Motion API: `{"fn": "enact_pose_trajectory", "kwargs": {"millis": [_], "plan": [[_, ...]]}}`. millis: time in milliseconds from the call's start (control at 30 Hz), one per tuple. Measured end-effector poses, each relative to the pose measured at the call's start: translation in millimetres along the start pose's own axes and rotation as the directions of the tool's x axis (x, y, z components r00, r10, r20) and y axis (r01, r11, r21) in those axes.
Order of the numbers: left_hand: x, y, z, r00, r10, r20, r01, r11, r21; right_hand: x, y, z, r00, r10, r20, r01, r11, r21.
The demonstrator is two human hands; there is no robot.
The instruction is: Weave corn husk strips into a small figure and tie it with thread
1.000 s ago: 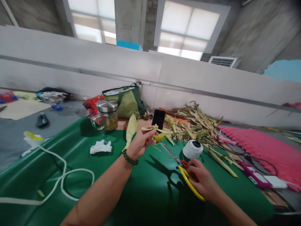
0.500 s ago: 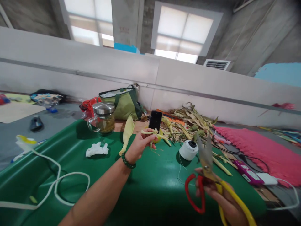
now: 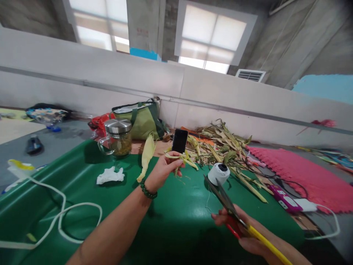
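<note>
My left hand [image 3: 162,170], a green bead bracelet [image 3: 148,190] on its wrist, is raised over the green table cover [image 3: 171,221] and pinches a small bundle of pale corn-husk strips [image 3: 180,159]. My right hand [image 3: 242,230] grips scissors [image 3: 234,213] with red and yellow handles; their blades point up and left towards the husk bundle, a gap still between them. A white thread spool [image 3: 218,173] stands just beyond the blade tips.
A heap of dry corn husks [image 3: 220,145] lies at the back, with a black phone [image 3: 179,141] propped upright. A lidded glass jar [image 3: 117,138], a green bag [image 3: 139,119], a crumpled tissue [image 3: 110,175], a white cable [image 3: 55,217] and a pink mat [image 3: 303,171] surround the work area.
My right hand picked the scissors up off the table, swung them upright, and now tilts the blades left towards the husk bundle. My left hand has kept the bundle almost still.
</note>
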State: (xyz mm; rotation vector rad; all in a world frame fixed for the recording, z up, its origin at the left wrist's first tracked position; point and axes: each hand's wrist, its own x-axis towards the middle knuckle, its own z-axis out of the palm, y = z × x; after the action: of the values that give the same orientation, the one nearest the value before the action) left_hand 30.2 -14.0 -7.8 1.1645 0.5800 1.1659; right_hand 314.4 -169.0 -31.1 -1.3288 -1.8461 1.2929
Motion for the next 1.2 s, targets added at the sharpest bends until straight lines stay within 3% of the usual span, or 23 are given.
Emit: {"fn": "enact_pose_trajectory", "kwargs": {"millis": [100, 200, 400, 567, 967, 1067, 1200], "plan": [[-1, 0, -0.1, 1.0, -0.004, 0.017, 0.003, 1.0, 0.028, 9, 17, 0, 0.993, -0.118, 0.016, 0.119, 0.99, -0.078], [-3, 0, 1.1, 0.999, -0.005, 0.04, 0.003, 0.998, 0.061, 28, 22, 11, 0.995, -0.084, -0.046, 0.08, 0.993, -0.091], [-7, 0, 8.4, 0.997, -0.039, 0.073, 0.032, 0.996, 0.088, 51, 6, 31, 0.98, -0.085, -0.181, 0.076, 0.995, -0.057], [-8, 0, 14.0, 0.997, -0.022, 0.074, 0.016, 0.997, 0.08, 54, -3, 32, 0.988, -0.053, -0.147, 0.05, 0.998, -0.027], [-11, -1, 14.8, 0.995, -0.044, 0.084, 0.034, 0.993, 0.109, 61, 10, 41, 0.971, 0.063, -0.23, -0.034, 0.991, 0.128], [-11, -1, 14.4, 0.995, -0.042, 0.09, 0.033, 0.994, 0.104, 61, 3, 44, 0.966, 0.082, -0.246, -0.047, 0.988, 0.146], [-11, -1, 15.2, 0.996, -0.039, 0.085, 0.031, 0.995, 0.095, 55, -12, 44, 0.983, 0.048, -0.18, -0.023, 0.99, 0.138]]}}
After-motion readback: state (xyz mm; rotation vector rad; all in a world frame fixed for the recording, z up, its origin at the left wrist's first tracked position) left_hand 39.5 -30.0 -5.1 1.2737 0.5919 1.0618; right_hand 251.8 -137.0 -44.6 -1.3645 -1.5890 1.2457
